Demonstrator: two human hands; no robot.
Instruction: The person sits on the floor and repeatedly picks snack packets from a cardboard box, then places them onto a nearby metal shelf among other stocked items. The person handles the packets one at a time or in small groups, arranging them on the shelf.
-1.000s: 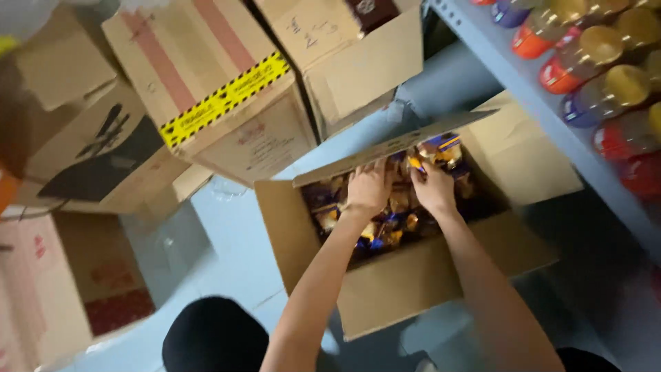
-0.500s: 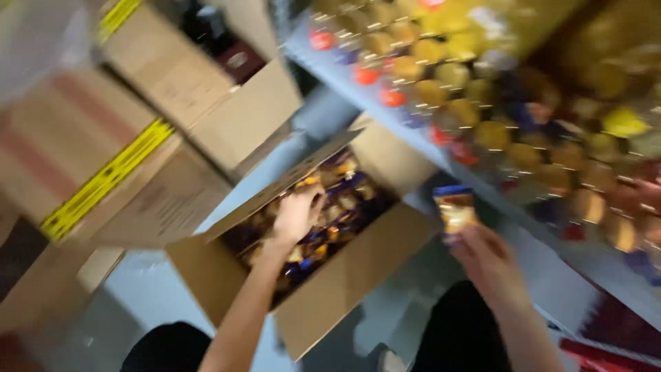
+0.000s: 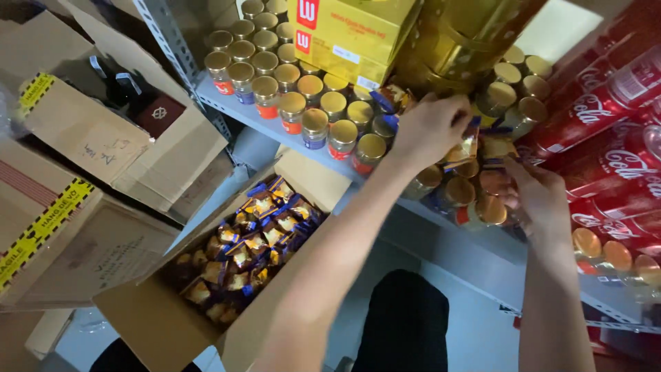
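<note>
My left hand (image 3: 430, 127) reaches up to the grey metal shelf (image 3: 275, 127) and grips a small blue-and-orange snack packet (image 3: 463, 150) among the gold-lidded jars (image 3: 303, 93). My right hand (image 3: 540, 196) is also at the shelf, just right of it, fingers curled on a packet (image 3: 497, 148) beside the jars. Below on the floor an open cardboard box (image 3: 155, 324) holds several more of the same packets (image 3: 255, 238).
A yellow carton (image 3: 351, 31) and a shiny gold container (image 3: 458, 38) sit on top of the jars. Red drink cans (image 3: 606, 103) fill the right of the shelf. Taped cardboard boxes (image 3: 76, 213) stack at the left. My dark-clothed knees (image 3: 406, 324) are below.
Both hands left the box on the floor and rose to the shelf with packets. The view swung from the box up to the jars.
</note>
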